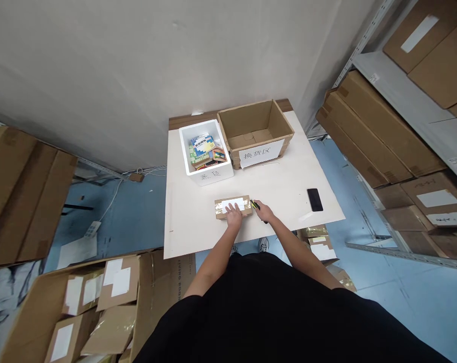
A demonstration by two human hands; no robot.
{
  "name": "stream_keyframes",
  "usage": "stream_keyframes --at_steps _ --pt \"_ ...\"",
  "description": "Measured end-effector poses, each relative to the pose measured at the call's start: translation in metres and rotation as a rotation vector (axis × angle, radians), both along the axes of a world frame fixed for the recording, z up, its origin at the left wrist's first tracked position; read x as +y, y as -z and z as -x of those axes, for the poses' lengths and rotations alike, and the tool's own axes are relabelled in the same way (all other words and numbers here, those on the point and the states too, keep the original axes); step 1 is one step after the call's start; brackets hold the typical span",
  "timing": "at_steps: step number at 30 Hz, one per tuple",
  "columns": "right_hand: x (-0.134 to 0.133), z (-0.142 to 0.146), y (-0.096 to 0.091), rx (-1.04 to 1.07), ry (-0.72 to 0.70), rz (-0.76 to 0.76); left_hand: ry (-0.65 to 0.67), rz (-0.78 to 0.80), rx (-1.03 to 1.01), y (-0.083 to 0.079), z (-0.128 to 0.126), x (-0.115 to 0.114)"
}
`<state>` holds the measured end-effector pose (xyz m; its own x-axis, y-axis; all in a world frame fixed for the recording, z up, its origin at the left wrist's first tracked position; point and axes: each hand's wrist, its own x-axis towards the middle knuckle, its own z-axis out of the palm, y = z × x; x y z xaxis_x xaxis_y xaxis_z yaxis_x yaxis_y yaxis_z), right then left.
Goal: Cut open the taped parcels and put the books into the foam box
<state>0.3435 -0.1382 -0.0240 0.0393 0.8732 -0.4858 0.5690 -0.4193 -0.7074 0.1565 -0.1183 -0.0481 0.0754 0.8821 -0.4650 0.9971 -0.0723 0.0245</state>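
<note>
A small cardboard box [218,205] with a white label and shiny tape lies near the front middle of the white table. My left hand [234,217] rests on its top, fingers spread over the label. At the box's right end, my right hand [264,212] is closed around a yellow-and-black utility knife [255,204]. The front of the knife is at or close to the taped edge; I cannot tell whether the blade touches it.
A white foam box [213,176] with books and small packs stands behind, beside an open carton [287,146] with a handwritten sign. A black phone [315,199] lies at right. Parcels fill a large carton [27,312] at lower left; shelves [387,63] hold cartons at right.
</note>
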Motion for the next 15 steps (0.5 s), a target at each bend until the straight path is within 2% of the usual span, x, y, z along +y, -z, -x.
stream_keyframes --at_steps 7,10,12,15 --pt "-0.016 -0.006 -0.012 -0.042 -0.091 0.064 0.010 -0.017 0.024 -0.006 -0.001 -0.006" --pt "-0.023 -0.016 -0.016 -0.046 -0.136 0.136 0.001 0.002 0.033 -0.009 -0.003 -0.002" --pt "-0.027 -0.020 -0.016 -0.022 -0.070 0.151 0.001 0.018 0.021 -0.013 -0.002 0.006" --pt "-0.031 -0.012 -0.010 0.017 0.143 0.107 0.024 0.050 -0.036 -0.022 0.007 0.024"
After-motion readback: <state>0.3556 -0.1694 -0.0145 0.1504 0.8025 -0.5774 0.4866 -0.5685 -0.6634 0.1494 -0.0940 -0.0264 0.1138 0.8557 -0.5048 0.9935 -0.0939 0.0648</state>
